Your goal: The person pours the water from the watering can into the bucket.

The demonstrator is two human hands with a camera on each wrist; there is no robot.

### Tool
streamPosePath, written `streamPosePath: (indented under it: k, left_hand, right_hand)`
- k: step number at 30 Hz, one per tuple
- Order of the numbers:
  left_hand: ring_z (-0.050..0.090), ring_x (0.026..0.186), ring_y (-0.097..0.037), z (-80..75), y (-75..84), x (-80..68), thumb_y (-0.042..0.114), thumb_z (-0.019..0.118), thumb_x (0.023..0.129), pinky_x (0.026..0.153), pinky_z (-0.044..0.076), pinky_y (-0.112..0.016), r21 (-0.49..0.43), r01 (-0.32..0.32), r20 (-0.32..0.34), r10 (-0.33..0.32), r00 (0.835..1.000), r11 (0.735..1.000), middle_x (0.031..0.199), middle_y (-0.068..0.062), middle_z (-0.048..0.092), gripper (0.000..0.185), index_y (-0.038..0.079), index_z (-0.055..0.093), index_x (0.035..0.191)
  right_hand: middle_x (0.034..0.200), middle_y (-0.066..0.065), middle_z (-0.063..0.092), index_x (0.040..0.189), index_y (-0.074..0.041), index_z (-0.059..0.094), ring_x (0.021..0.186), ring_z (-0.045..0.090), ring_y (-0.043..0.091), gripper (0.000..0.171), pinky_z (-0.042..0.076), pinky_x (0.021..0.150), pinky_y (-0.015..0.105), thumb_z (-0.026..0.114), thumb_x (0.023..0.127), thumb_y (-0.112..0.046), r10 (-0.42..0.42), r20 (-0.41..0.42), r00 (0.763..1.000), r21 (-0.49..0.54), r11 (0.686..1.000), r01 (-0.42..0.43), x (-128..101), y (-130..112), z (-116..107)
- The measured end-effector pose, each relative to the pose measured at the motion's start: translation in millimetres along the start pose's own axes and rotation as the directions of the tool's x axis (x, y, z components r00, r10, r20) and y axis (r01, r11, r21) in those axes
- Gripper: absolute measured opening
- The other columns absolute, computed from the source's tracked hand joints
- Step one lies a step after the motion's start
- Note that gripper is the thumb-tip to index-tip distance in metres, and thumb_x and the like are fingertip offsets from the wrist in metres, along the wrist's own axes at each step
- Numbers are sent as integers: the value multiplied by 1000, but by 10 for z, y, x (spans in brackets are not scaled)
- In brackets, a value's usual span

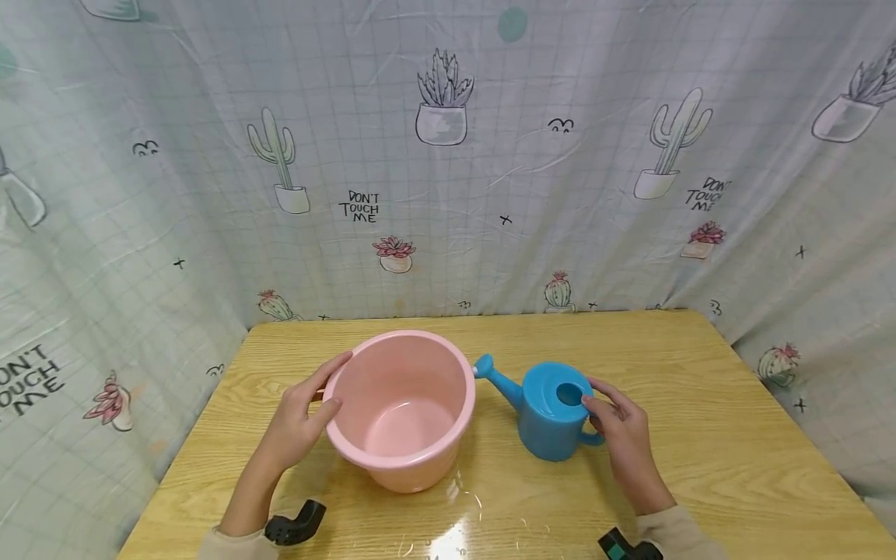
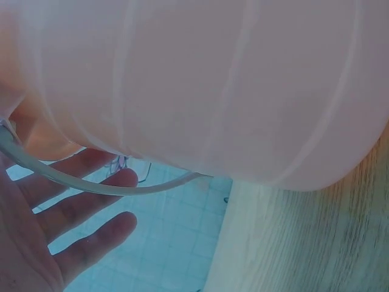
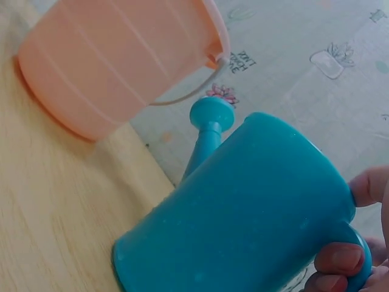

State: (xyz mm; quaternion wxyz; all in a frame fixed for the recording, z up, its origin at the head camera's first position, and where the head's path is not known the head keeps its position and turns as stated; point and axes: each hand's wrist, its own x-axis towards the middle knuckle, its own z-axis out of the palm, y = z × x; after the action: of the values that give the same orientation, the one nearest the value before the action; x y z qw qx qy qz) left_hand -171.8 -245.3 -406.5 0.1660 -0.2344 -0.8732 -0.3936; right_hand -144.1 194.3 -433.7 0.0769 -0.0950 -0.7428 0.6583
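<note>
A pink bucket [image 1: 400, 397] stands upright on the table. At its left side my left hand [image 1: 297, 416] touches the rim with thumb and forefinger. In the left wrist view the other fingers [image 2: 100, 243] are fairly straight and spread beside the bucket's thin handle [image 2: 121, 190]. To the bucket's right stands a blue watering can [image 1: 549, 420], its spout pointing left with the sprinkler head [image 1: 484, 365] close to the bucket's rim. My right hand [image 1: 626, 439] holds the can: the thumb is at the top edge, and fingers curl round its handle [image 3: 363, 258].
The wooden table [image 1: 700, 404] shows glare and small glints near its front edge [image 1: 448, 537]. A printed curtain [image 1: 490, 194] with plant drawings hangs behind it and on both sides. A black wrist device [image 1: 295, 525] sits at the left sleeve, another [image 1: 626, 547] at the right.
</note>
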Motion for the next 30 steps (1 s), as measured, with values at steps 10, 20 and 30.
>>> streamPosePath:
  k: [10, 20, 30]
  left_hand:
    - [60, 113, -7, -1, -13, -36, 1, 56, 92, 81, 56, -27, 12, 7, -16, -7, 1000, 1000, 139, -7, 57, 57, 19, 45, 145]
    - [61, 111, -14, 36, 27, -28, 1, 52, 94, 78, 53, -26, 53, 3, -24, -2, 1000, 999, 139, -9, 57, 55, 16, 45, 146]
    - [63, 113, -26, 126, 99, 57, 4, 49, 94, 78, 57, -33, 69, 43, -22, -42, 999, 997, 140, -13, 56, 55, 15, 42, 148]
  right_hand:
    - [77, -15, 67, 135, -1, 52, 83, 58, 1, 43, 50, 76, 15, 56, 98, -23, -12, -25, 1000, 46, 999, 13, -19, -158, 0]
    - [100, -15, 59, 135, 1, 52, 90, 58, -1, 47, 48, 79, 12, 58, 97, -25, 29, -36, 999, 132, 991, -24, -11, -334, -23]
    - [94, -11, 59, 129, -1, 58, 73, 55, 4, 40, 45, 75, 17, 62, 95, -23, -13, -38, 999, 166, 986, 19, 17, -505, -142]
